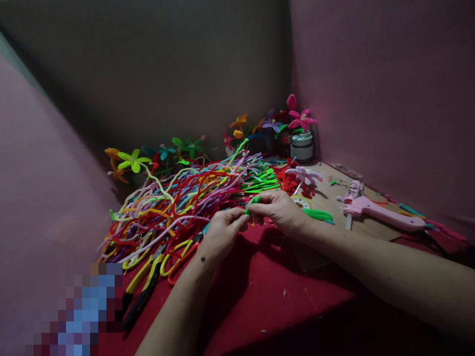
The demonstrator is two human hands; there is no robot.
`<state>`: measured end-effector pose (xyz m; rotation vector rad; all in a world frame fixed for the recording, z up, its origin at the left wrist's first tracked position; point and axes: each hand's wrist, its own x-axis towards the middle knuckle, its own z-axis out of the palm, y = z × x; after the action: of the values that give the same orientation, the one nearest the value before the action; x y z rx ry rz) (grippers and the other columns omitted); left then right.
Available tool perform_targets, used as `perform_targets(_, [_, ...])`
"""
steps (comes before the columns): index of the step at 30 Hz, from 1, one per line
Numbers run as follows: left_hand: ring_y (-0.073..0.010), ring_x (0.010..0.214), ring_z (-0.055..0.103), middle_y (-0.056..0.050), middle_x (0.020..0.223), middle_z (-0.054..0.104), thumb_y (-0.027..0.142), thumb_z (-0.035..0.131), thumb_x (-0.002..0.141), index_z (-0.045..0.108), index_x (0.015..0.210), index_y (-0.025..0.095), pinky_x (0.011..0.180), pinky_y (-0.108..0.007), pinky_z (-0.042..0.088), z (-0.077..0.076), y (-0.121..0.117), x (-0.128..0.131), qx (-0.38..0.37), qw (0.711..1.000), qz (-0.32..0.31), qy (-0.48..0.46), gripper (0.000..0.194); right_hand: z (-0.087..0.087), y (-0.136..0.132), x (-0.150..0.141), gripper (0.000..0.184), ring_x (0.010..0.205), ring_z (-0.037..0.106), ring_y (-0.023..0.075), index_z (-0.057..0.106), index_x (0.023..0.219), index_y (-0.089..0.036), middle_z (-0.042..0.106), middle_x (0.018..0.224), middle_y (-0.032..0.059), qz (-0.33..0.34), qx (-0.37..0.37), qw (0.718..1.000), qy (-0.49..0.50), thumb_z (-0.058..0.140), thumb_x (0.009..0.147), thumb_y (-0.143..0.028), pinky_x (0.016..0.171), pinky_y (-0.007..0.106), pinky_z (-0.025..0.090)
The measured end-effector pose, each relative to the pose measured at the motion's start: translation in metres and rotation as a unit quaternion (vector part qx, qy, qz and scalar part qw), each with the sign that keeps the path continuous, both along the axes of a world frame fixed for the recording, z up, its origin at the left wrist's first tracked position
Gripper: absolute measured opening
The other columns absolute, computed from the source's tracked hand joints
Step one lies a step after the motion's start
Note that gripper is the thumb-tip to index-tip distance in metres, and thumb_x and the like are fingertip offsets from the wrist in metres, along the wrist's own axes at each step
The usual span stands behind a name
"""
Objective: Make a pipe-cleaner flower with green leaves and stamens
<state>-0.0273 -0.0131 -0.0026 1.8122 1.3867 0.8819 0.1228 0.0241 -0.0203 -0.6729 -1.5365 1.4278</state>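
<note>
My left hand (221, 231) and my right hand (279, 210) meet over the red cloth (267, 291), fingers pinched together on a short green pipe cleaner piece (252, 202). Just beyond them lies a big tangled heap of coloured pipe cleaners (185, 198). A bunch of cut green pieces (261, 180) rests at the heap's right side, and another green piece (318, 214) lies by my right wrist.
A pink glue gun (378, 212) lies at the right. Yellow-handled pliers (143, 284) and orange-handled scissors (181, 254) sit left of my left forearm. Finished pipe-cleaner flowers (300, 119) stand along the back wall, some in a white pot (302, 146).
</note>
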Motion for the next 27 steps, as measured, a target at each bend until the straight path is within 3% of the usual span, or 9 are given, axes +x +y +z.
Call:
perform_targets(6, [-0.0097, 0.053, 0.041, 0.001, 0.055, 0.05, 0.03, 0.053, 0.072, 0.06, 0.061, 0.013, 0.053, -0.022, 0.032, -0.0032, 0.0028, -0.0057, -0.018, 0.997, 0.032, -0.064, 0.021, -0.0031, 0.0031, -0.0024, 0.011, 0.048, 0.049, 0.0069, 0.06, 0.069, -0.013, 0.056, 0.055, -0.0021, 0.015, -0.02, 0.999, 0.036, 0.062, 0.067, -0.024, 0.048, 0.021, 0.039])
perform_targets(12, [-0.0093, 0.051, 0.042, 0.0, 0.054, 0.052, 0.031, 0.054, 0.07, 0.057, 0.056, 0.013, 0.053, -0.023, 0.031, -0.0036, 0.0036, -0.0082, -0.034, 0.99, 0.065, -0.121, 0.022, -0.0074, 0.0059, -0.0024, 0.016, 0.047, 0.05, 0.0067, 0.059, 0.076, -0.013, 0.058, 0.062, -0.0018, -0.018, -0.037, 0.998, 0.05, 0.065, 0.064, -0.022, 0.047, 0.022, 0.042])
perform_targets(22, [-0.0097, 0.053, 0.042, 0.0, 0.056, 0.052, 0.031, 0.054, 0.071, 0.061, 0.064, 0.012, 0.054, -0.023, 0.031, -0.0059, 0.0032, -0.0063, -0.039, 0.995, 0.037, -0.089, 0.021, -0.006, 0.0035, -0.0026, 0.016, 0.045, 0.049, 0.0068, 0.055, 0.067, -0.013, 0.056, 0.057, -0.0014, -0.004, -0.035, 0.999, 0.039, 0.063, 0.068, -0.027, 0.045, 0.021, 0.04])
perform_targets(27, [-0.0103, 0.055, 0.043, -0.001, 0.057, 0.053, 0.03, 0.053, 0.072, 0.061, 0.063, 0.012, 0.055, -0.023, 0.033, -0.0057, 0.003, -0.0051, -0.028, 0.995, 0.036, -0.087, 0.021, -0.0048, 0.0012, -0.0029, 0.011, 0.043, 0.047, 0.0061, 0.056, 0.062, -0.013, 0.056, 0.054, -0.0015, 0.0, -0.022, 0.999, 0.034, 0.059, 0.068, -0.022, 0.043, 0.02, 0.038])
